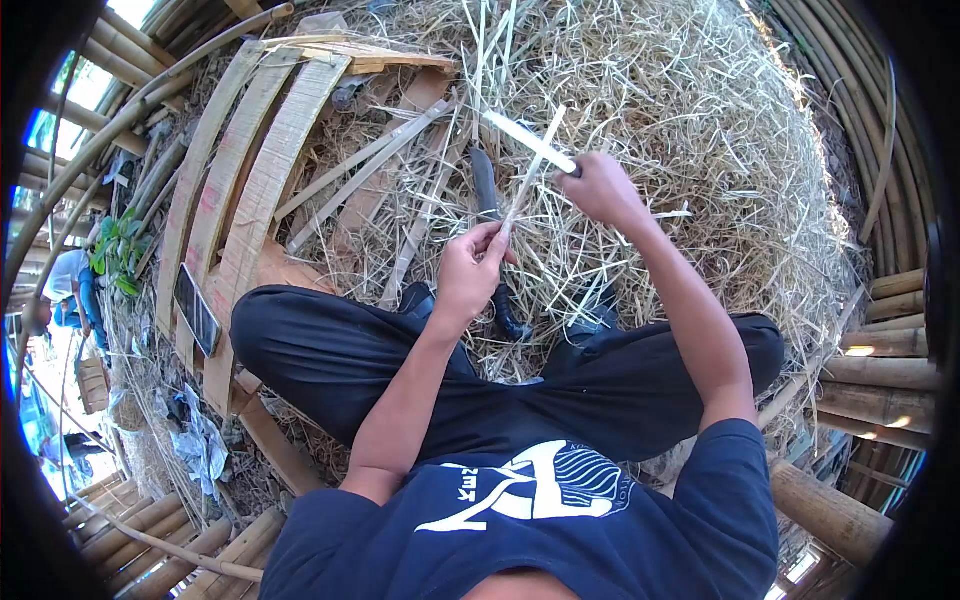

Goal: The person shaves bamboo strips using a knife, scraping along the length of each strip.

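My left hand [470, 272] is closed, pinching the lower end of a thin pale bamboo strip [533, 168]. The strip slants up and to the right. A knife [527, 138] with a bright blade and a dark handle is gripped in my right hand [603, 188]. Its blade points up and left and crosses the strip near the top; I cannot tell whether they touch. Beneath my hands lies a second, dark-bladed knife [484, 180], its black handle [511, 318] close to my feet, partly hidden by my left hand.
Pale shavings [700, 130] cover the ground ahead. Wooden slats [270, 165] stand at the left, with a phone [197, 310] on them. Several split strips [370, 160] lie beside them. Bamboo poles [885, 380] border the right. Another person [75, 290] is at the far left.
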The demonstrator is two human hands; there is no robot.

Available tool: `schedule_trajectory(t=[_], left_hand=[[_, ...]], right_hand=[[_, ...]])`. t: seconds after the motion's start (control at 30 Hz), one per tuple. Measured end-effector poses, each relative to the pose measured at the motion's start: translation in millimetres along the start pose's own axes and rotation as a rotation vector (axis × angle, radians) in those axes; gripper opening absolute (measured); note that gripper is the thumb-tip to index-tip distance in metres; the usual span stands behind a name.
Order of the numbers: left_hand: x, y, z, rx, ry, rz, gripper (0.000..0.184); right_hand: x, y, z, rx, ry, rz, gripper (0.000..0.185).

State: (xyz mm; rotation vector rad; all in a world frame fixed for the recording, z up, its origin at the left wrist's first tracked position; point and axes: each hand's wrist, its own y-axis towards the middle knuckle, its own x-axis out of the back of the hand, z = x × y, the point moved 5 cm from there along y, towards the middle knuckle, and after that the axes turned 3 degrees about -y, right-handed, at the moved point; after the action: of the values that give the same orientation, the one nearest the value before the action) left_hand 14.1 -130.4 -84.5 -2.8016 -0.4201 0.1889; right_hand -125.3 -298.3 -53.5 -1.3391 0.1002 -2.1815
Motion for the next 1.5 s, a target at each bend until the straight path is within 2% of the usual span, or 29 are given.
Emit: schedule_trajectory(t=[0.17,0.27,0.43,0.63,0.67,0.73,0.77,0.8,0.83,0.9,0.97,1.03,1.1,1.13,1.17,1.23,1.3,1.37,1.43,1.47,1.5], left_hand=[[0.0,1.4,5.5,0.003,-0.085,-0.002,0.023],[-0.4,0.8,4.3,-0.009,-0.057,-0.004,0.017],[1.4,2.5,10.1,-0.025,0.019,-0.003,0.016],[-4.5,2.9,19.2,-0.008,-0.058,0.002,0.016],[-4.9,3.8,20.3,-0.021,-0.094,-0.002,0.016],[-6.2,-13.7,3.9,0.041,-0.062,-0.011,0.017],[-4.8,-20.9,-1.4,0.092,-0.024,-0.019,0.019],[0.9,-24.7,15.9,0.065,-0.062,0.003,0.023],[10.4,-26.4,17.3,0.13,-0.128,0.002,0.023],[11.1,-14.2,0.3,0.162,-0.244,0.039,0.024],[-4.5,-5.9,-9.1,0.164,-0.314,0.089,0.025],[-16.5,-4.1,-8.7,0.17,-0.372,0.14,0.026],[-14.7,-4.4,-3.6,0.199,-0.414,0.085,0.028],[-14.4,-4.6,-6.7,0.183,-0.398,0.098,0.027],[-11.8,-4.9,-9.6,0.184,-0.392,0.093,0.027],[-13.9,-4.7,-13.3,0.227,-0.448,0.154,0.025],[-14.2,-4.1,-10.1,0.231,-0.467,0.13,0.024],[-16.3,-6.8,-11.1,0.285,-0.509,0.198,0.018],[-16.3,-12.3,-7.9,0.281,-0.429,0.175,0.019],[-16.6,-19.6,-4.7,0.295,-0.422,0.196,0.022],[-16.9,-23.6,-3.9,0.304,-0.411,0.217,0.026]], right_hand=[[-36.2,-33.9,19.9,0.08,-0.184,0.126,0.03],[-50.3,-43.1,20.7,0.089,-0.169,0.198,0.026],[-58.3,-41.3,21.0,0.125,-0.191,0.144,0.025],[-55.7,-26.8,14.7,0.185,-0.346,0.103,0.024],[-55.5,-22.0,11.8,0.128,-0.353,0.082,0.026],[-68.8,14.8,-39.5,-0.146,-0.119,-0.012,0.034],[-34.9,31.3,-77.8,-0.302,-0.093,0.051,0.04],[-7.1,48.6,-128.6,-0.019,-0.452,-0.27,0.026],[36.4,38.6,-144.8,-0.304,-0.252,-0.378,0.028],[74.8,37.8,-150.8,-0.418,-0.174,-0.486,0.041],[71.5,25.9,-108.6,-0.322,0.066,-0.326,0.036],[34.8,17.6,-71.6,-0.174,0.132,-0.131,0.032],[7.1,-11.8,-17.8,-0.165,-0.024,-0.019,0.028],[-7.8,-17.9,-2.7,-0.104,-0.116,0.112,0.027],[-23.0,-21.3,5.4,0.008,-0.188,0.13,0.026],[-30.9,-35.2,21.1,0.052,-0.177,0.179,0.025],[-36.2,-37.9,24.1,0.167,-0.269,0.132,0.023],[-33.6,-36.2,21.5,0.139,-0.277,0.147,0.023],[-29.0,-24.8,7.6,0.011,-0.289,0.149,0.023],[-18.7,-14.6,-6.6,-0.126,-0.17,0.152,0.024],[-8.8,1.3,-27.2,-0.14,-0.255,0.075,0.023]])
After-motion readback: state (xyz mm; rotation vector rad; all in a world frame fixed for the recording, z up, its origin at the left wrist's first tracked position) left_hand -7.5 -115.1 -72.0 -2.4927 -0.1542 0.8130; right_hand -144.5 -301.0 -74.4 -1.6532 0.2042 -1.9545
